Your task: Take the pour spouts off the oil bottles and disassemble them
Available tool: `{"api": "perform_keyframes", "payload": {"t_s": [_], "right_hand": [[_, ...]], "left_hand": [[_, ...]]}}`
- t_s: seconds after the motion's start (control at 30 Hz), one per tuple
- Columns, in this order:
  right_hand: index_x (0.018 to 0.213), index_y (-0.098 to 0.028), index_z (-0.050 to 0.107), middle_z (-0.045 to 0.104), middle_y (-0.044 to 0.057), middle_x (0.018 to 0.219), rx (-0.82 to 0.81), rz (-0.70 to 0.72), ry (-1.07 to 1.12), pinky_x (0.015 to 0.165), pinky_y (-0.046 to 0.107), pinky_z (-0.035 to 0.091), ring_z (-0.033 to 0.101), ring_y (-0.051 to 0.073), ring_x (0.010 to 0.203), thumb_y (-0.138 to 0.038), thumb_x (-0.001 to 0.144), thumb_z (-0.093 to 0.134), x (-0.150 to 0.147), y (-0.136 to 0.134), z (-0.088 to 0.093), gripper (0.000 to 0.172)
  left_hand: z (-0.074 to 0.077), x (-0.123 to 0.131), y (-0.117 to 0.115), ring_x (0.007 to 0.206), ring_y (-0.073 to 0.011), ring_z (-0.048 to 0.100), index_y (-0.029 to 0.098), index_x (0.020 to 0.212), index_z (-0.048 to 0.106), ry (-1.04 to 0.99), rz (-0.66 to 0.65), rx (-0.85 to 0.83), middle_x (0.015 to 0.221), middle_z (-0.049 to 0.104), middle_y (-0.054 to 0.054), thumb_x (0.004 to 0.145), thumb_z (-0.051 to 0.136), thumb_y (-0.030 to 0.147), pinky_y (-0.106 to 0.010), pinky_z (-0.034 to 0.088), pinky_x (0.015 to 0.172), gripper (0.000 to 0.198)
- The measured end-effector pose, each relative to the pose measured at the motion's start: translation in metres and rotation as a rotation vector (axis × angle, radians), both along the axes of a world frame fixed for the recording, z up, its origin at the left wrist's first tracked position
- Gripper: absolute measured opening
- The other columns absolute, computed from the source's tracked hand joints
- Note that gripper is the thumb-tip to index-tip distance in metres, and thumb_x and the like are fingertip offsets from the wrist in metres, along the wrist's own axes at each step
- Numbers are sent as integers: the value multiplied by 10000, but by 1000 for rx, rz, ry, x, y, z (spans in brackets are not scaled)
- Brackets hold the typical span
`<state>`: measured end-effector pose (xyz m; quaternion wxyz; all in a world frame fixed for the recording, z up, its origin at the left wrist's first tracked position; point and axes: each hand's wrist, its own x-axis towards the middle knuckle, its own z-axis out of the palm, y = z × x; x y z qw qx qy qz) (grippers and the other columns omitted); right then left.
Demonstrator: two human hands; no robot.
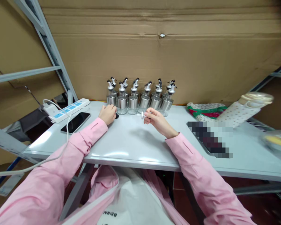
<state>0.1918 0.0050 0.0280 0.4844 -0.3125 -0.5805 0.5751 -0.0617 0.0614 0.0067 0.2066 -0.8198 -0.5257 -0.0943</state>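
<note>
My left hand [108, 115] rests on the tabletop, fingers curled, just in front of the leftmost bottle [111, 100]. A small black piece [117, 116] peeks out by its fingertips; what else lies under the fingers is hidden. My right hand [155, 118] is raised a little over the table, pinching a small white pourer part [142, 115] that points left. Behind both hands stand several glass bottles [133, 102] with steel sleeves, in two rows. White pouring spouts with black flip levers [148, 83] top them.
To the left lie a phone [76, 122] and a white power strip [71, 110] with a cable [65, 147] crossing my left sleeve. At right are a patterned tumbler [243, 109], a colourful bag [206, 111] and a dark, pixelated flat object [208, 139]. Cardboard [140, 56] walls the back.
</note>
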Motion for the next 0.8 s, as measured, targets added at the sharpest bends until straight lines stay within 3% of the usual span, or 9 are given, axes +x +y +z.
{"api": "perform_keyframes", "payload": {"t_s": [0.3,0.53,0.8], "right_hand": [[815,-190,495,541,-59,582,-34,-47,-50,594,259,402,496,87,543,-382,689,655,0,1,0,279],[820,-185,524,551,-52,595,-24,-67,-69,597,256,413,503,82,550,-382,696,646,1,2,-1,263],[822,-194,509,564,-43,683,-23,-146,-22,616,255,425,537,95,637,-350,674,637,1,5,-3,250]], "left_hand": [[-5,0,2,922,-263,527,137,905,528,-48,38,-104,968,593,-128,853,365,206,-407,320,761,185],[-3,3,-1,912,-248,552,147,982,507,-63,69,-128,1010,596,-101,871,350,217,-388,329,747,205],[-4,8,-1,887,-240,556,137,882,513,-80,49,-147,911,614,-104,860,355,200,-374,318,750,171]]}}
